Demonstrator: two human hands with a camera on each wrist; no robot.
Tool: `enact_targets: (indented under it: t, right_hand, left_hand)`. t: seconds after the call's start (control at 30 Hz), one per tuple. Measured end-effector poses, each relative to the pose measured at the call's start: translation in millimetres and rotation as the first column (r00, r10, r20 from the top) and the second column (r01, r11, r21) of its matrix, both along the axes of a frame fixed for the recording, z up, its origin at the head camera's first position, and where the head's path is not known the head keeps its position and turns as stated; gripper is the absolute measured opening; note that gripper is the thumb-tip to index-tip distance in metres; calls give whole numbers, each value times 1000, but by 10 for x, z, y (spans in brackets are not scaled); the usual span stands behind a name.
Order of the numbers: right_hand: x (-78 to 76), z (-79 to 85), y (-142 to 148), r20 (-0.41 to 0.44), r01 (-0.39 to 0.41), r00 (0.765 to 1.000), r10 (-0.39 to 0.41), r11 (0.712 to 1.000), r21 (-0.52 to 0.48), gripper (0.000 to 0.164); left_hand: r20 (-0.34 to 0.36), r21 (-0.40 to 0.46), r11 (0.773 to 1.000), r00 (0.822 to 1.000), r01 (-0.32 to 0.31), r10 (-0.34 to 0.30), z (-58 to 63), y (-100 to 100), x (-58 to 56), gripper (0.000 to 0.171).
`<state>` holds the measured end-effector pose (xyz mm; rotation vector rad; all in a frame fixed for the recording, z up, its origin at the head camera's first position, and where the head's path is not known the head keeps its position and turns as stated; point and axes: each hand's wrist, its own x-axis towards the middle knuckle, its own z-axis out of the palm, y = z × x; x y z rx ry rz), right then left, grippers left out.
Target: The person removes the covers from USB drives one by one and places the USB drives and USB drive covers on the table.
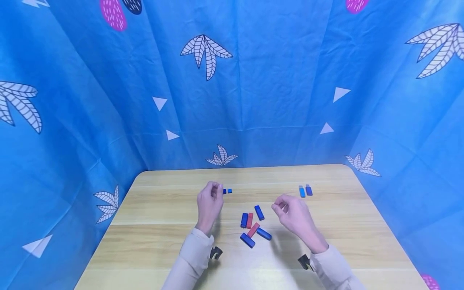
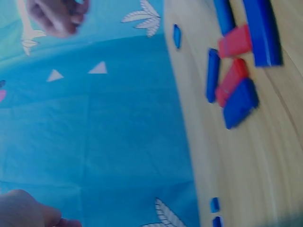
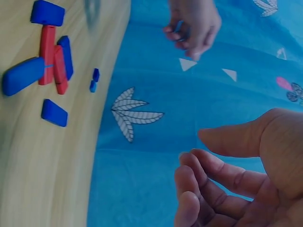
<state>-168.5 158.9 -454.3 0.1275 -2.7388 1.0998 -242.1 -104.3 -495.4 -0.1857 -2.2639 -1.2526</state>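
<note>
My left hand (image 1: 210, 205) hovers over the table's left-centre, beside two small blue caps (image 1: 230, 191). No object shows in its loosely bent fingers. Right of the centre, my right hand (image 1: 295, 213) hangs above the table; the right wrist view shows a gap between thumb and forefinger, with nothing held. Between the hands lies a loose group of stick-shaped USB drives: several dark blue ones (image 1: 247, 240) and two red ones (image 1: 253, 230). Beyond the right hand, a light blue USB flash drive (image 1: 302, 191) and a dark blue one (image 1: 309, 190) lie side by side, metal plugs bare.
The pale wooden table (image 1: 152, 237) reaches back to a blue patterned curtain (image 1: 282, 100), which also hangs along both sides. A black wrist-camera piece (image 1: 216, 253) sits by the left cuff, another (image 1: 304, 262) by the right cuff.
</note>
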Motion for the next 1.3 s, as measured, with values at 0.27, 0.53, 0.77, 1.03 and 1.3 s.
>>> enact_targets:
  t: [0.27, 0.53, 0.77, 1.03, 1.3]
  right_hand:
    - [-58, -196, -112, 105, -27, 994, 24, 999, 26, 7]
    - [-69, -409, -219, 208, -95, 975, 78, 993, 74, 8]
    - [-82, -603, -248, 275, -137, 956, 102, 984, 111, 15]
    - [-73, -742, -255, 325, -183, 936, 135, 975, 124, 16]
    - [-40, -787, -275, 325, -198, 936, 138, 967, 161, 17]
  left_hand:
    - [8, 65, 998, 1000, -10, 10, 91, -6, 215, 9]
    - [-11, 78, 997, 1000, -8, 9, 136, 16, 367, 8]
    - [-16, 85, 996, 1000, -2, 3, 167, 42, 430, 9]
    - [10, 82, 997, 1000, -1, 0, 155, 58, 454, 12]
    - [36, 89, 996, 999, 4, -7, 142, 52, 463, 14]
